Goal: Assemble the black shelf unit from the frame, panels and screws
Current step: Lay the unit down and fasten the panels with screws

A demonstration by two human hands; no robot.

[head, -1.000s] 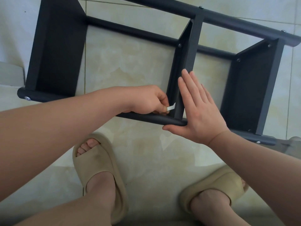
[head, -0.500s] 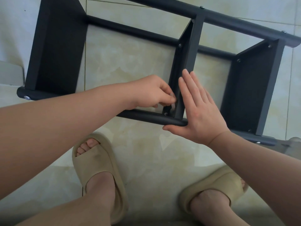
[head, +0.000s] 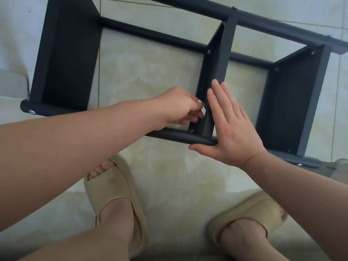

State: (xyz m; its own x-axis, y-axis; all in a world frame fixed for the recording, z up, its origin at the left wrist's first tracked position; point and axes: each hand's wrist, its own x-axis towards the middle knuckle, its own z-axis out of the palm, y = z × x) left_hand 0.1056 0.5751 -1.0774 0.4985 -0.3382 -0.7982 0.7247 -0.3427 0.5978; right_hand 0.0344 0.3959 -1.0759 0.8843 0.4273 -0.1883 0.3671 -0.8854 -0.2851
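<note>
Against a second back: left hand (head: pixel 178 107) up off the near round black tube (head: pixel 178 137), now at the left face of the middle panel (head: pixel 219 59). Fingertips pinched on a small white piece (head: pixel 202 109), too small to identify. Against half a second back: next to no shift. Right hand (head: pixel 232 127) unchanged throughout: flat, fingers straight and together along the middle panel's right face, thumb spread beneath the near round black tube. Hands just beside one another, panel between.

Count: two hands, two beige open-toed slippers (head: pixel 113 194), one black tube-and-panel shelf unit (head: pixel 293 102). On it, three flat black panels (head: pixel 66 53), three round black tubes (head: pixel 273 25) in view, at least seven small silver screw heads (head: pixel 209 52) at the joints.

Unit lying on its side on pale glossy floor tiles (head: pixel 150 72), just ahead of the feet, panels on edge between the tubes. Matte black all over, tube ends rounded, one bolt head in the near tube's left end.
</note>
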